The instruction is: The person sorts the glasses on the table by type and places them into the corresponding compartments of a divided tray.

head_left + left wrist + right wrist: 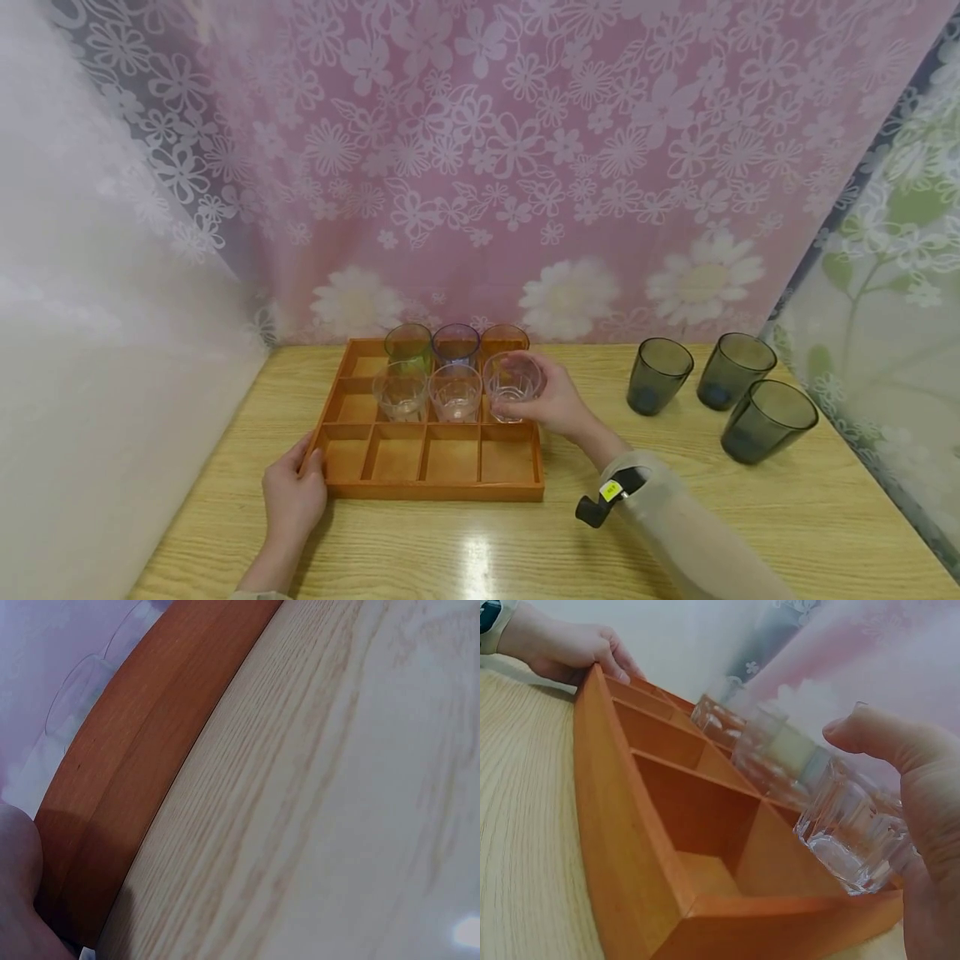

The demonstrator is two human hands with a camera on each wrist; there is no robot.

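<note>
My right hand [551, 400] holds a colourless drinking glass [513, 382] from its right side, at the right end of the tray's middle row. In the right wrist view, the base of that glass [844, 847] shows near the top edges of the dividers. With thumb and fingers, my left hand [295, 490] grips the front left corner of an orange-brown wooden tray [435, 490] split into compartments. Two more colourless glasses, one in the middle [456, 393] and one left of it [401, 392], stand in the same row.
Behind them in the tray's back row stand a green glass [408, 343], a blue-purple glass [456, 342] and an amber glass [504, 338]. Three dark grey tumblers, near-left [658, 379], back [735, 371] and front [767, 421], stand on the table's right side. A flowered curtain [465, 167] hangs behind.
</note>
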